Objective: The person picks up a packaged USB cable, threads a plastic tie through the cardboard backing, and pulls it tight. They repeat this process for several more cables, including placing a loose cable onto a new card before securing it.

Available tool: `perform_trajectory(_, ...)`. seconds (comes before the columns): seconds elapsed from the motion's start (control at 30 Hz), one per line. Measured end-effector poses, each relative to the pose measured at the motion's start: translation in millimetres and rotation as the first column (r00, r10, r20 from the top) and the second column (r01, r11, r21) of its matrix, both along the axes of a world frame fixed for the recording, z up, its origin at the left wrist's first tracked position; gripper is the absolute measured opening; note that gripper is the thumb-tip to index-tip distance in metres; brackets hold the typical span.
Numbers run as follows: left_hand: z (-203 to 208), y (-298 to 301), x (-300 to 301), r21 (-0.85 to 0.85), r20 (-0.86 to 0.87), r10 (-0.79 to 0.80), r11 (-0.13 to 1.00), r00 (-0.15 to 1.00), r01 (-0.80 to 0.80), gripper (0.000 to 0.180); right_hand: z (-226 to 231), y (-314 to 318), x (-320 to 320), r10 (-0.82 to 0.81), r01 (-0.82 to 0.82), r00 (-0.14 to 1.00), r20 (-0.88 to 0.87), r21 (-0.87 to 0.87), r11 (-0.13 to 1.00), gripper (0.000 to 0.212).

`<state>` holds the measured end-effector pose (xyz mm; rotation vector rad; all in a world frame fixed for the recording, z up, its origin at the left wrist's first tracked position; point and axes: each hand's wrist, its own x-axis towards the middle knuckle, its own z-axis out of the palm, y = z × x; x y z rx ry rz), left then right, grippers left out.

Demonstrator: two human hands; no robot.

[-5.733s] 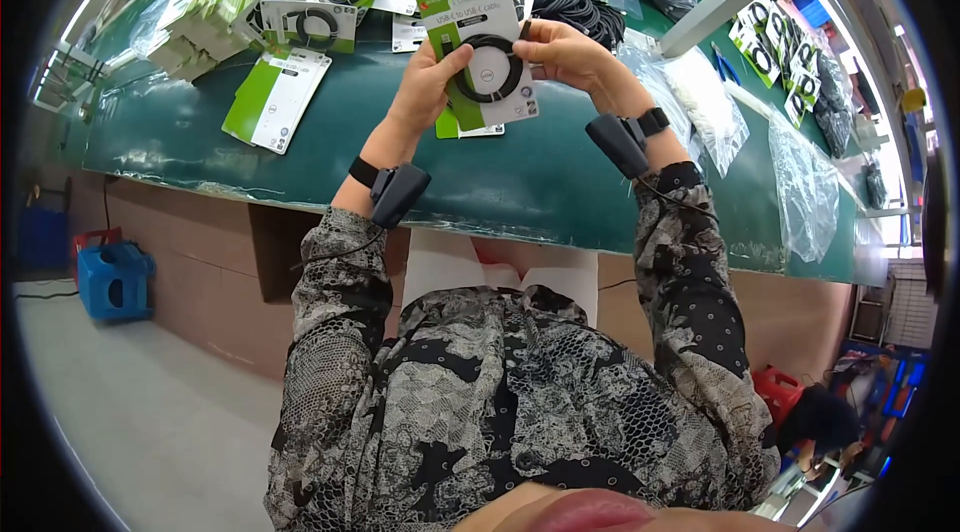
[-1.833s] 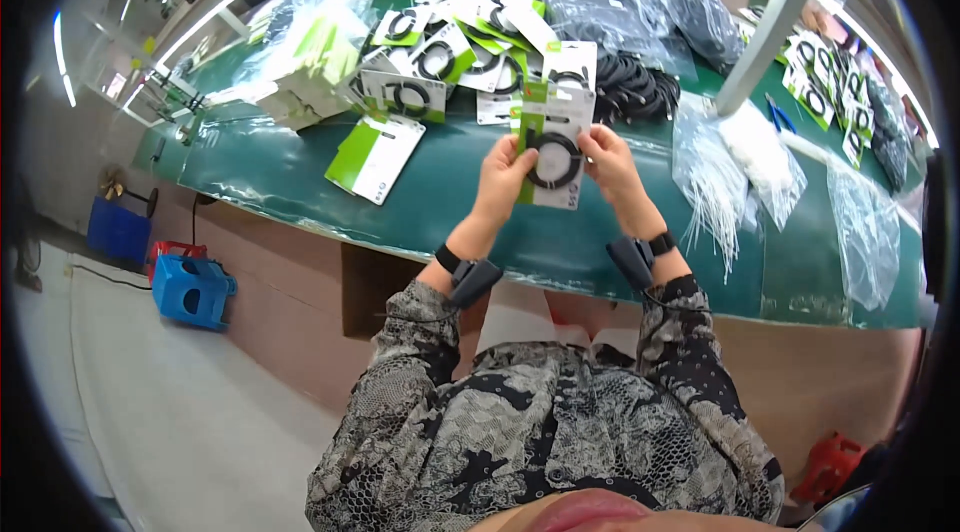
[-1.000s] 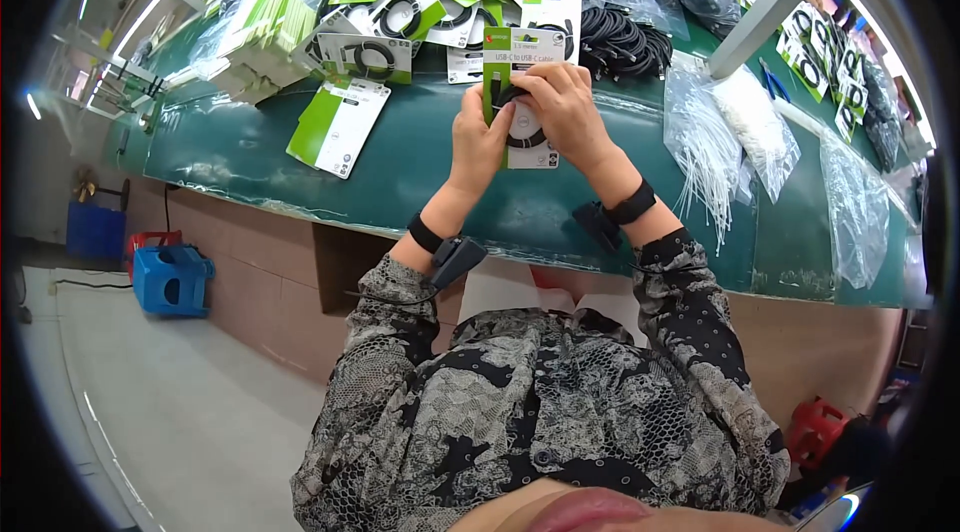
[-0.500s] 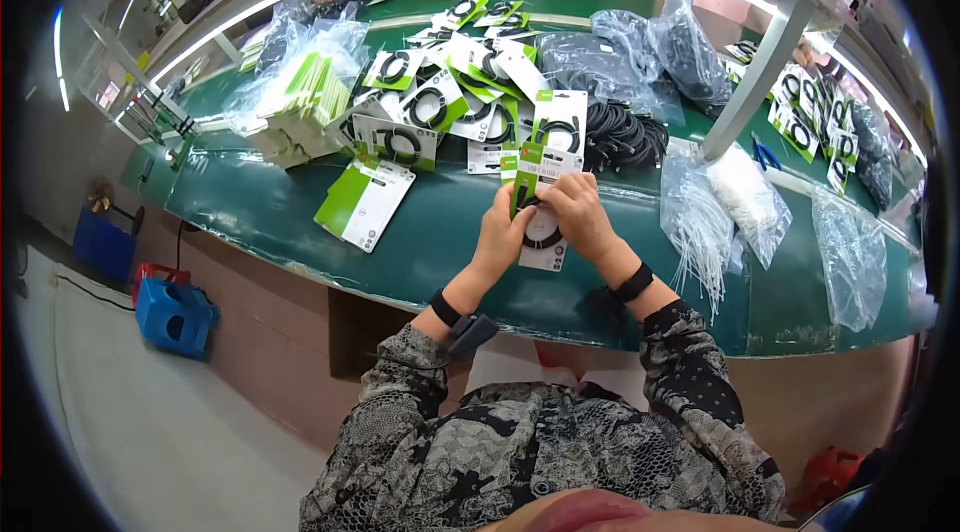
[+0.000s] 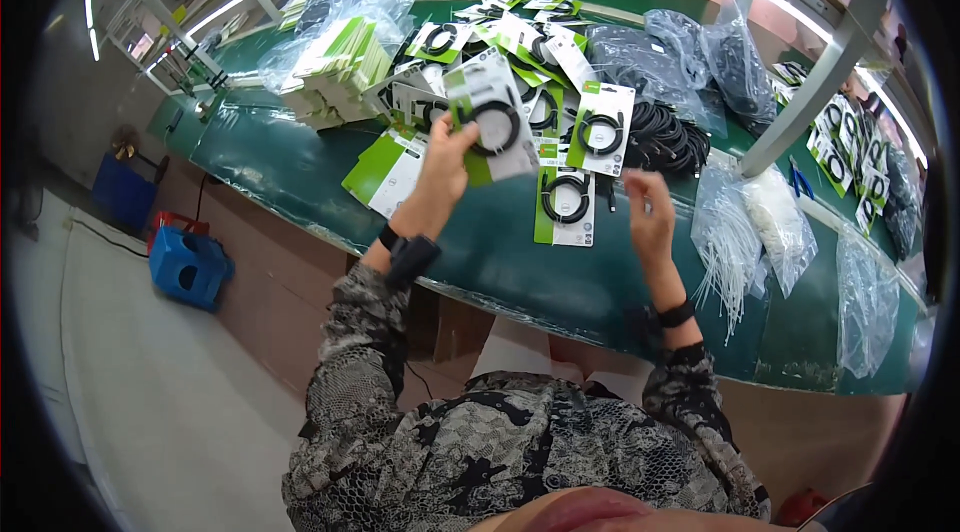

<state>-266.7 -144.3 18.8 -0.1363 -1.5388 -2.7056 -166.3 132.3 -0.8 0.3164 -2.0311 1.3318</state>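
Observation:
My left hand pinches the edge of a green-and-white card with a coiled black cable, tilted above the table and slightly blurred. My right hand is raised on the other side, its fingers half bent with a gap to the thumb; nothing shows in it. Between my hands, another carded cable lies on the green table. Just beyond it, a further carded cable leans against the pile. A bundle of loose black cables lies beyond my right hand.
Several carded cables are heaped at the back. Stacked blank cards stand at left, and flat green-and-white cards lie near the edge. Bags of white ties, blue-handled pliers and a slanting metal post are on the right.
My hands were together over a carded cable; now they are apart. The left has moved left and up with a carded cable, the right has moved right. The view has shifted somewhat.

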Motion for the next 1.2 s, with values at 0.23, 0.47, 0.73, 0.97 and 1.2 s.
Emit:
perform_trajectory(0.23, 23.8, -57.0, -123.6, -0.141, -0.313, 0.417, 0.868, 0.853, -0.476, 0.034, -50.7, 3.0, 32.4, 0.179, -0.178, 0.963, 0.203, -0.024, 0.984, 0.014)
perform_trajectory(0.47, -32.2, -172.7, -254.8, -0.509, -0.830, -0.007, 0.418, 0.557, -0.753, 0.041, -53.3, 0.4, 32.5, 0.309, -0.304, 0.899, 0.312, -0.065, 0.950, 0.021)
perform_trajectory(0.73, 5.1, -27.9, -191.9, -0.590, -0.762, 0.218, 0.153, 0.610, -0.792, 0.036, -72.9, 11.8, 16.0, 0.123, -0.119, 0.945, 0.302, -0.033, 0.992, 0.016)
perform_trajectory(0.97, -88.7, 18.1, 17.2, -0.883, 0.081, -0.263, 0.429, 0.961, 0.192, 0.036, -80.1, 0.7, 14.8, 0.033, -0.046, 0.967, 0.253, 0.048, 0.998, 0.019)
perform_trajectory(1.2, -90.6, 54.8, 72.7, -0.754, 0.048, -0.090, 0.650, 0.995, 0.096, 0.059, -81.6, -32.2, 35.8, -0.162, 0.092, 0.978, 0.131, 0.425, 0.901, 0.038)
